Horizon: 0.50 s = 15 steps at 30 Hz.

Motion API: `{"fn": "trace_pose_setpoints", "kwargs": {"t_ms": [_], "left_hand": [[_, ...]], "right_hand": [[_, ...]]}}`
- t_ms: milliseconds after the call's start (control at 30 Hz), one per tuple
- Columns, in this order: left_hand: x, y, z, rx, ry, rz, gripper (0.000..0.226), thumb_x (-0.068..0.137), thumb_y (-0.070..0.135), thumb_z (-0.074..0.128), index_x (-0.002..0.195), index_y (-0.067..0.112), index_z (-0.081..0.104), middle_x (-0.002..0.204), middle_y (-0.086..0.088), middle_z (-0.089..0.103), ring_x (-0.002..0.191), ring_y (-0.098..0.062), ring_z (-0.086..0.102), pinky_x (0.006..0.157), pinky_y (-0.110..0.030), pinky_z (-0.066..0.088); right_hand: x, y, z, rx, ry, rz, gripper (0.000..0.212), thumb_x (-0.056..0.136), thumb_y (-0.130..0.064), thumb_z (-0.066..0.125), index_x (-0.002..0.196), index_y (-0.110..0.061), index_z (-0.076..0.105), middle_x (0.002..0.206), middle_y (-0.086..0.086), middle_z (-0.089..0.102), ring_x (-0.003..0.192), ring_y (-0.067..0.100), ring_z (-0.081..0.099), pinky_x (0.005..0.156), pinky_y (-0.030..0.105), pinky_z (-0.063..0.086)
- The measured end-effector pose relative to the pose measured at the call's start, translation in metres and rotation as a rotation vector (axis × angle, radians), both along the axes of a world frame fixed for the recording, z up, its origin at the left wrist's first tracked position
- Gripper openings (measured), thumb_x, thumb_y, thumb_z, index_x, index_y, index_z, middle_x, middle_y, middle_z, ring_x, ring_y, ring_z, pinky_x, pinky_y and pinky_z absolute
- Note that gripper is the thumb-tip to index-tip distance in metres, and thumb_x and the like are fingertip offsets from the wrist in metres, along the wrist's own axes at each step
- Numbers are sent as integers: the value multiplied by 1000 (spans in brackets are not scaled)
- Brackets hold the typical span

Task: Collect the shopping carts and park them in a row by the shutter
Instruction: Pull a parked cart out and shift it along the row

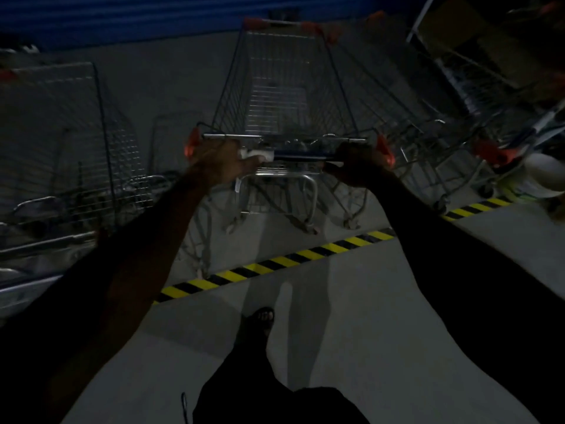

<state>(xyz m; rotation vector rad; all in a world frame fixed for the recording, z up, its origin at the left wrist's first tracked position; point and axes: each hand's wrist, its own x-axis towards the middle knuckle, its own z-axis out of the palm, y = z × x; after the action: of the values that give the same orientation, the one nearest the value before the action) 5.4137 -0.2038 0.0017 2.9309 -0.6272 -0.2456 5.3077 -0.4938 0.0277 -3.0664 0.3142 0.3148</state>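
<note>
A wire shopping cart (281, 87) with orange corner caps stands straight ahead, its nose towards the blue shutter (122, 16) at the top. My left hand (221, 162) grips the left end of the cart handle (301, 156), and my right hand (356, 165) grips the right end. Another cart (61, 133) stands on the left, and a further cart (428, 142) sits close on the right, beside the one I hold. The scene is dark.
A yellow-and-black striped line (275, 263) runs across the grey floor under the cart's rear wheels. Metal shelving (489, 62) with boxes stands at the right. A white object (544, 175) lies at the far right. My sandalled foot (264, 319) is on the floor below.
</note>
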Motion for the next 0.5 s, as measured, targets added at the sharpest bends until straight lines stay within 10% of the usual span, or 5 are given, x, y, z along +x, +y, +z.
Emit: {"fn": "trace_pose_setpoints", "kwargs": {"t_ms": [100,233,333,367,500], "left_hand": [[-42,5,-2,92,-7,-57,76,80,103,3,134,75,48,118,12,77,130,-17,62,125,-66,2],[-112,10,-8,77,7,-9,72,81,103,4,121,78,58,77,13,70,95,-12,70,118,-60,32],[-186,11,5,53,-19,-48,14,96,87,28,88,82,37,70,5,69,80,-14,66,107,-46,40],[-210,11,6,75,-27,-17,28,95,88,31,105,71,51,74,0,73,82,-17,69,106,-47,41],[-296,8,-1,94,-49,128,88,78,105,22,59,31,68,64,6,68,81,-17,70,108,-45,37]], "right_hand": [[-30,-9,-16,66,41,-26,122,67,-107,9,141,-26,64,142,12,63,134,38,56,117,56,38],[-96,-1,0,-5,102,36,90,87,-92,26,129,-25,71,132,10,70,131,34,60,123,53,28],[-150,-3,-11,17,77,87,117,59,-110,1,93,-23,71,105,8,74,106,31,70,109,51,46],[-168,-7,-16,52,60,97,115,52,-113,-3,81,-25,64,97,8,73,99,31,70,99,48,52],[-249,-15,-29,21,1,161,98,64,-106,15,77,-24,66,79,3,67,87,30,72,76,37,51]]}}
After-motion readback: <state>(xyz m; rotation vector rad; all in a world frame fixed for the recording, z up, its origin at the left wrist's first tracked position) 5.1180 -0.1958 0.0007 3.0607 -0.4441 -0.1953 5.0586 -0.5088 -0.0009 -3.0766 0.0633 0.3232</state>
